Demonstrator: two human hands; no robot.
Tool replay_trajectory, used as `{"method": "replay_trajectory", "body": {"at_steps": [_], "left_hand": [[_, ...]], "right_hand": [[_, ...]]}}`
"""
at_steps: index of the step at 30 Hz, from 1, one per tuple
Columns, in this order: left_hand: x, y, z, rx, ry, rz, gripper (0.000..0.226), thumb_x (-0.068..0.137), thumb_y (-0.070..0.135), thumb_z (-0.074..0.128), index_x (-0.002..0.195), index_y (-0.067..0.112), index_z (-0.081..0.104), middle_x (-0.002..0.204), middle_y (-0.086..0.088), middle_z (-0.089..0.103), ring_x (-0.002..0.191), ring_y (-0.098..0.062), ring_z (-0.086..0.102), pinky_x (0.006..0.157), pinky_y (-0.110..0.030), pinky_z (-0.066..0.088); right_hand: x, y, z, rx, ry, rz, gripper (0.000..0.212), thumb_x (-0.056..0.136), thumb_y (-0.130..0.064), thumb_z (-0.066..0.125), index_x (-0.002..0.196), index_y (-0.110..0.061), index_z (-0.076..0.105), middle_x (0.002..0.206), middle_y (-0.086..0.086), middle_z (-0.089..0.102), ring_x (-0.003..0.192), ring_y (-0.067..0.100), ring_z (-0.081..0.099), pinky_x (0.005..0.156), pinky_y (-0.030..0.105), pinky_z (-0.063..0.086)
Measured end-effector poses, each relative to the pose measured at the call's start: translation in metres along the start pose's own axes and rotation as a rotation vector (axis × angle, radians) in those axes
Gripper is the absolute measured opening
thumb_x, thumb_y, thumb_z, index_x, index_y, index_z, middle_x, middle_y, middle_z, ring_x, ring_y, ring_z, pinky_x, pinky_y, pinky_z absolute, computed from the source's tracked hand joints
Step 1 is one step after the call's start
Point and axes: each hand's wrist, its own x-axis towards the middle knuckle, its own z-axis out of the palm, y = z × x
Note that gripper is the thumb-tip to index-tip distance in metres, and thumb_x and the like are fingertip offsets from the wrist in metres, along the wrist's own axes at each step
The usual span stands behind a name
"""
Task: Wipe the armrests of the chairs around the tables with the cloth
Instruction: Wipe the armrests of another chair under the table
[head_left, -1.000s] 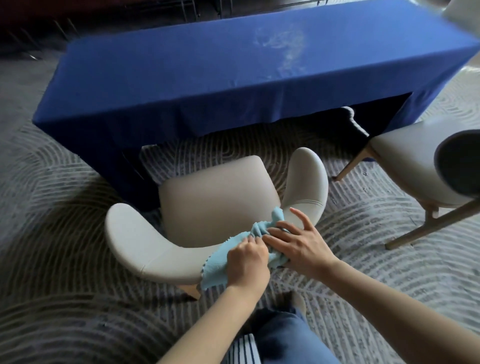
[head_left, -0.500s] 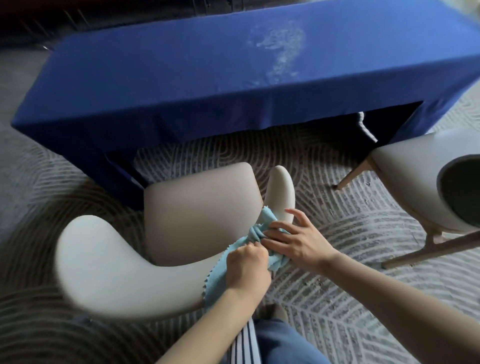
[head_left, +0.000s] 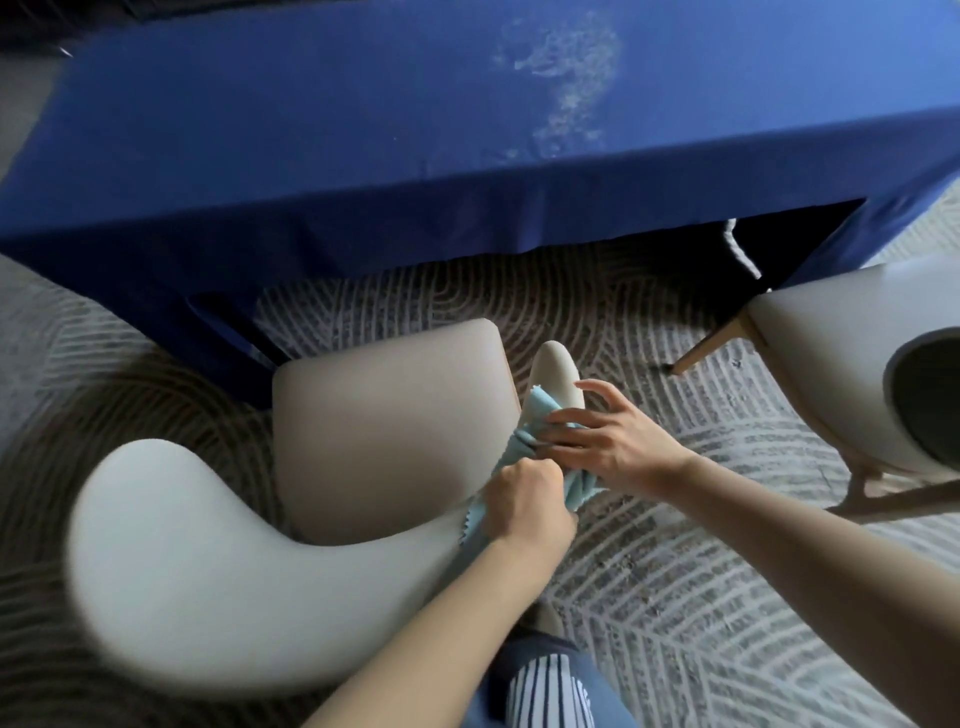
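Cloth: a light blue cloth (head_left: 524, 441) with a zigzag-cut edge, bunched over the right armrest (head_left: 555, 376) of the cream chair (head_left: 384, 415), near where that armrest meets the curved back.
Left hand: the left hand (head_left: 524, 501) is clenched in a fist around the lower part of the cloth, knuckles up, pressed against the chair's back.
Right hand: the right hand (head_left: 618, 447) lies on the upper part of the cloth, its fingers (head_left: 571, 418) spread and pinning the fabric to the armrest; the forefinger is raised beside the armrest's rounded tip.
Chair: padded seat facing the table, wide back curling round to the left armrest (head_left: 171, 551), which looks blurred.
Table: a long table (head_left: 311, 130) under a dark blue cover, with a pale smudged patch (head_left: 566, 78) on top.
Second chair: another cream chair (head_left: 831, 374) with wooden legs stands to the right, apart from the first.
Floor: grey carpet (head_left: 675, 597) with pale striped pattern.
Person: a striped and blue garment (head_left: 545, 686) shows at the bottom edge.
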Motion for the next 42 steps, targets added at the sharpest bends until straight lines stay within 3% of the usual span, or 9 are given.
{"method": "replay_trajectory", "body": {"at_steps": [4,9,18,23,32,35,38,42], "left_hand": [[0.019,0.002,-0.006,-0.078,-0.016,0.014,0.027,0.086,0.025,0.062,0.108,0.009,0.064,0.111,-0.013,0.066,0.105,-0.03,0.062,0.085,-0.035,0.048],[0.036,0.003,-0.009,-0.176,-0.037,0.027,0.033,0.083,0.027,0.066,0.11,0.008,0.063,0.112,-0.011,0.066,0.106,-0.029,0.062,0.086,-0.035,0.049],[0.081,0.028,-0.016,-0.304,-0.038,-0.161,0.038,0.082,0.023,0.069,0.115,0.006,0.06,0.116,-0.011,0.064,0.108,-0.028,0.06,0.088,-0.033,0.048],[0.108,0.043,-0.019,-0.353,0.01,-0.325,0.034,0.085,0.02,0.065,0.115,0.005,0.06,0.117,-0.012,0.062,0.109,-0.029,0.06,0.089,-0.035,0.047],[0.154,0.05,-0.021,-0.415,0.036,-0.489,0.027,0.086,0.017,0.059,0.11,0.004,0.058,0.114,-0.013,0.061,0.104,-0.031,0.059,0.085,-0.033,0.046],[0.171,0.048,-0.021,-0.413,0.022,-0.525,0.031,0.084,0.012,0.06,0.115,0.004,0.056,0.115,-0.012,0.061,0.105,-0.03,0.059,0.085,-0.032,0.046],[0.187,0.046,-0.023,-0.423,-0.007,-0.534,0.031,0.085,0.007,0.058,0.115,0.005,0.056,0.116,-0.013,0.06,0.106,-0.03,0.059,0.084,-0.032,0.047],[0.205,0.045,-0.025,-0.414,-0.036,-0.541,0.028,0.085,0.006,0.058,0.112,0.006,0.057,0.116,-0.012,0.06,0.108,-0.029,0.058,0.083,-0.032,0.046]], "right_hand": [[0.005,0.016,-0.001,0.016,-0.057,0.03,0.035,0.079,-0.014,0.061,0.111,-0.026,0.071,0.114,-0.013,0.068,0.114,0.014,0.061,0.105,0.047,0.028],[0.011,0.033,0.001,0.046,-0.138,0.059,0.05,0.066,-0.017,0.084,0.112,-0.027,0.07,0.116,-0.012,0.068,0.116,0.015,0.06,0.103,0.049,0.028],[0.023,0.085,0.023,0.113,-0.106,0.007,0.053,0.057,-0.009,0.086,0.107,-0.024,0.072,0.111,-0.008,0.07,0.111,0.013,0.063,0.102,0.049,0.026],[0.036,0.119,0.035,0.222,-0.085,-0.064,0.056,0.048,-0.012,0.09,0.101,-0.021,0.073,0.105,-0.001,0.072,0.103,0.015,0.067,0.099,0.055,0.038],[0.056,0.157,0.062,0.349,-0.174,-0.079,0.043,0.056,-0.017,0.085,0.096,-0.021,0.07,0.086,-0.007,0.072,0.085,0.019,0.07,0.095,0.051,0.042],[0.062,0.169,0.078,0.339,-0.307,0.041,0.03,0.068,-0.019,0.072,0.098,-0.022,0.068,0.081,-0.004,0.07,0.082,0.024,0.065,0.096,0.037,0.037],[0.069,0.176,0.088,0.394,-0.384,0.108,0.023,0.068,-0.014,0.062,0.09,-0.017,0.067,0.07,0.0,0.066,0.069,0.028,0.059,0.073,0.033,0.043],[0.065,0.177,0.091,0.458,-0.348,0.212,0.018,0.075,-0.015,0.06,0.092,-0.015,0.066,0.072,-0.001,0.066,0.064,0.022,0.052,0.064,0.03,0.029]]}}
